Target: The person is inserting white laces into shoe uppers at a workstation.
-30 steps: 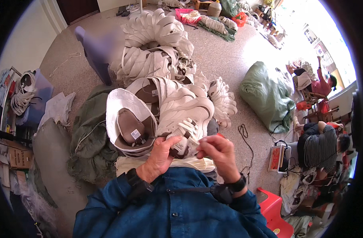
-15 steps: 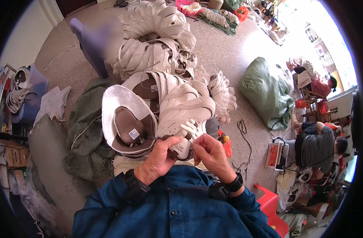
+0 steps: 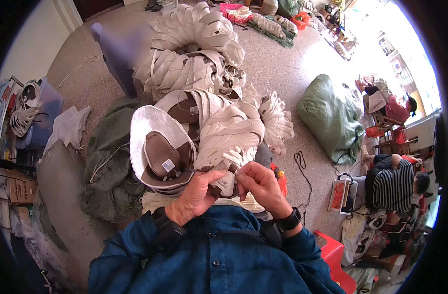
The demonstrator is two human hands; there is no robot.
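Observation:
Before me lies a white shoe upper with mesh and overlaid panels, its tongue facing my body. My left hand pinches the left side of the tongue and collar, thumb on top. At the right side of the tongue, my right hand has thumb and index pressed together; whatever fine piece sits between them is too small to make out. Just left stands a nested stack of uppers with a white rim and a brown lining bearing a small label. More uppers press against it behind.
Long curved rows of nested uppers run away from me. A purple chair stands far left, green cloth nearer. To the right are a green sack, a black cord, a red stool and a seated person in stripes.
My right hand has shifted slightly upward at the tongue, its fingers still pinched. The left hand keeps its grip, and the whole view has moved a little.

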